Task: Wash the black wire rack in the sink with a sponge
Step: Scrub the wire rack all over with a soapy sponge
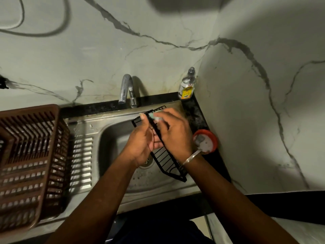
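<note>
Black wire rack (166, 159) held over the sink (109, 138) basin, tilted, long axis running from 11 o'clock near the tap (125, 88) down to 5 o'clock. Left hand (140, 143) clamped on the rack's mid-rail from below. Right hand (173, 132) closed on a pale green sponge (154, 115), pressed to the upper end of the rack. Step in hand, by judgement: scrubbing the top section. No water visibly running. Next move likely calls for sliding the sponge down the wires toward 5 o'clock, left hand shifting grip to expose covered rails, then rinsing.
</note>
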